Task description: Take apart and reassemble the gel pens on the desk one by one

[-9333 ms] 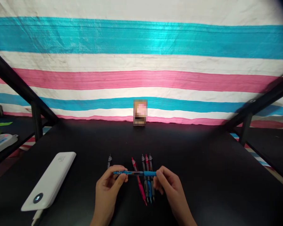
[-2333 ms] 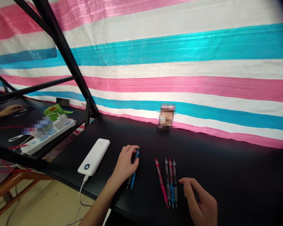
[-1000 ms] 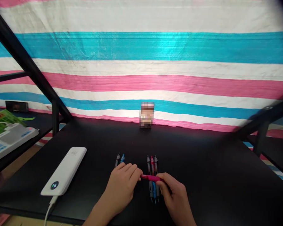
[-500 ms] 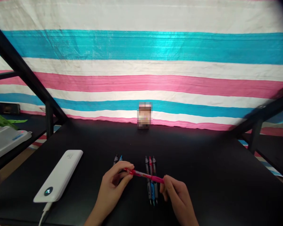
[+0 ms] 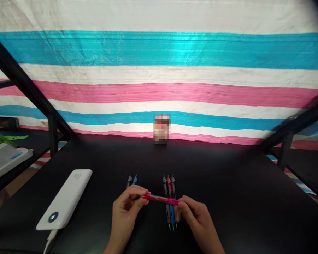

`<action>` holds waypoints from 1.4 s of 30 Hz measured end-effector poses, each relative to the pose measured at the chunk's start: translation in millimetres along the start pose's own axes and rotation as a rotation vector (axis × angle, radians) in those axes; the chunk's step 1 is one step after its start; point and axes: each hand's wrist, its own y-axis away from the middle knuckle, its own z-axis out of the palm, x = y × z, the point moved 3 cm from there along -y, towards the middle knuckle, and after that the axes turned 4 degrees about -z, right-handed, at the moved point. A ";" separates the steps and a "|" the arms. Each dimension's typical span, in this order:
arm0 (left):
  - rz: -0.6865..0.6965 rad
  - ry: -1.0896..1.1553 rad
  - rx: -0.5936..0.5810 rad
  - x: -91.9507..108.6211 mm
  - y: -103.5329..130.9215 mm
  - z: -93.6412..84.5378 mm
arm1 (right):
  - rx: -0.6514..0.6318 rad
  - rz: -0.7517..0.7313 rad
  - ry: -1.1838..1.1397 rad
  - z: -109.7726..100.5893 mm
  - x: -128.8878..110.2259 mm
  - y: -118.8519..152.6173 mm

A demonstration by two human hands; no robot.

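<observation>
The table stretches beyond the fingers and to their right, with a power bank left of them. The left hand and right hand pinch the pink pen crosswise by its ends, over three pens. Two pens lie just past the left hand; farthest stands a blurred object.

Striped in white, turquoise and pink across the far sheet; plain black on the desk. White on the power bank at left, dark on its round display. Red to pink, left to right, along the crosswise pen. Blue-gripped and red at the far end on the middle pen, grey-gripped on the adjacent pen. Blue on the farther-left pen.
</observation>
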 end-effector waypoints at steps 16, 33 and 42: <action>0.025 -0.005 0.064 -4.3 0.6 -4.3 | 0.040 0.093 -0.264 1.3 5.7 0.1; -0.007 -0.001 0.121 -4.7 0.9 -7.0 | 0.067 0.128 -0.272 3.5 -0.7 -3.5; -0.021 0.002 0.156 -2.5 1.6 -6.2 | 0.081 0.127 -0.281 3.9 1.5 -3.9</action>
